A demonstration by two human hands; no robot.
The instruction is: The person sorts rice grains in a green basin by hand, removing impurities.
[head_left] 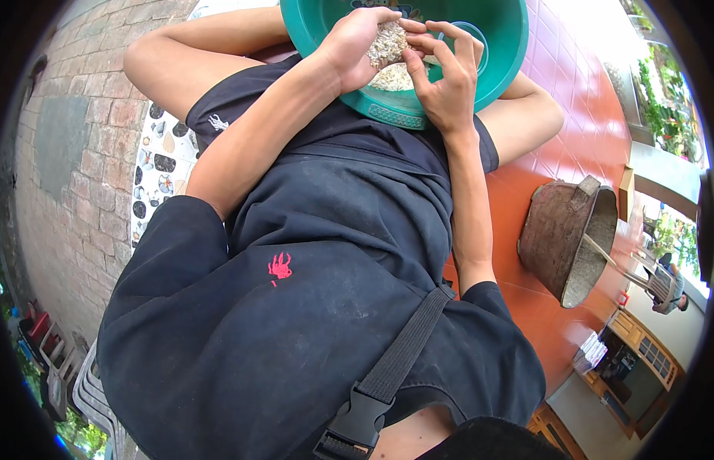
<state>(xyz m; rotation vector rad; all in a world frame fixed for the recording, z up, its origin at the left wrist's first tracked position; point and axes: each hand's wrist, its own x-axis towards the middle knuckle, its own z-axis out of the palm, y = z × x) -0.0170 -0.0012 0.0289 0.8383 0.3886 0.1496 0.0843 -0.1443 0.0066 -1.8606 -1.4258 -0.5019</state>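
Observation:
A green basin (506, 57) rests on the lap, with pale grains (394, 77) lying at its bottom. Over the basin my left hand (352, 47) is cupped around a handful of pale grains (388, 44). My right hand (447, 80) is beside it, its fingers bent and its thumb and fingertips at the edge of that handful. Whether anything is pinched between those fingertips is too small to tell. Inside the basin, behind my right hand, shows the rim of a clear round container (483, 46).
A large rough pot (552, 238) with a stick in it stands on the red tiled floor (510, 199) at the right. Farther right a person (671, 285) sits on a chair. Brick paving (104, 153) and stacked chairs (88, 391) are on the left.

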